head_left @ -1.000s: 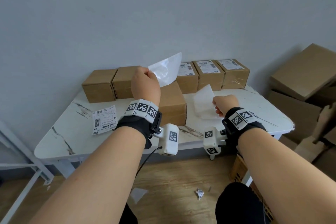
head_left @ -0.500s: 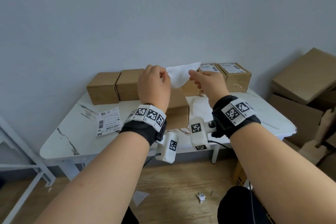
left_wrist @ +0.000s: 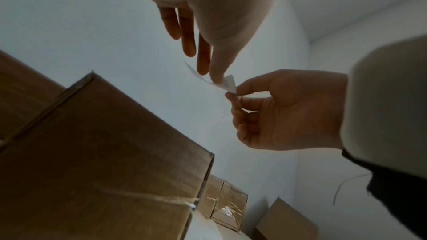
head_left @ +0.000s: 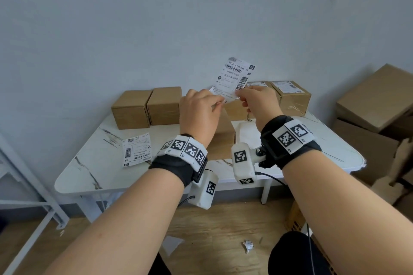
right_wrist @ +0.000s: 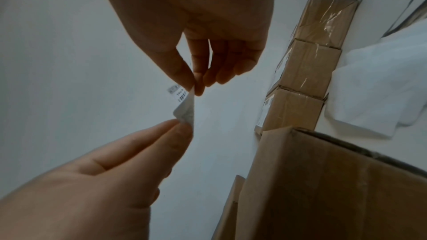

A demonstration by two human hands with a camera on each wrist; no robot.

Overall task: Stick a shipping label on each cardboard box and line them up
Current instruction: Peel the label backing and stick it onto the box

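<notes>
Both hands hold a printed shipping label (head_left: pixel 234 77) upright above the table, print facing me. My left hand (head_left: pixel 220 102) pinches its lower left edge, and my right hand (head_left: pixel 239 94) pinches the lower right corner. In the left wrist view that corner (left_wrist: pixel 231 85) curls away between the two pinches. The right wrist view shows the label (right_wrist: pixel 182 101) stretched between both hands. Under the hands stands a plain cardboard box (head_left: pixel 223 136). Two plain boxes (head_left: pixel 130 109) (head_left: pixel 165 105) sit at the back left, and labelled boxes (head_left: pixel 290 96) at the back right. Another label (head_left: pixel 136 149) lies on the table's left.
The white marble table (head_left: pixel 312 152) carries loose white backing sheets (head_left: pixel 245 129) right of the middle box. Large cardboard boxes (head_left: pixel 375 100) are piled at the right. A white metal frame (head_left: pixel 26 185) stands at the left. Paper scraps (head_left: pixel 248 245) lie on the wooden floor.
My right hand rose from the backing sheets on the table and took the label's corner. Both hands lifted the label higher and turned its print towards me.
</notes>
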